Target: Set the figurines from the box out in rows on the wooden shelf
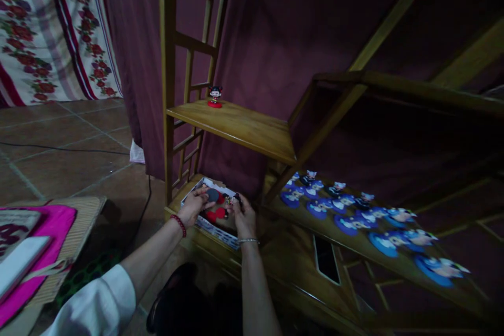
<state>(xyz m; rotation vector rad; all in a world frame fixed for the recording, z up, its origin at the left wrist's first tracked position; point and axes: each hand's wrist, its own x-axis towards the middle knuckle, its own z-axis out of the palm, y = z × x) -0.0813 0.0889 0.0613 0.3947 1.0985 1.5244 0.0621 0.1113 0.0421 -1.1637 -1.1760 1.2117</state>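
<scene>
My left hand (193, 207), with a red bead bracelet at the wrist, pinches a round dark grey disc (213, 195) over an open box (219, 233). In my right hand (244, 216), which wears a silvery bracelet, a small figurine (230, 201) is held by the fingers; its details are too small to make out. Red round pieces (211, 216) lie inside the box beneath both hands. The box rests on the low wooden shelf, and part of its inside is hidden by my hands.
One figurine on a red base (214, 97) stands on the upper wooden shelf (244, 125). Several figurines on blue bases (318, 207) fill the right shelf. A dark phone (326, 259) lies near the low shelf. Cardboard with a pink sheet (59, 231) is at left.
</scene>
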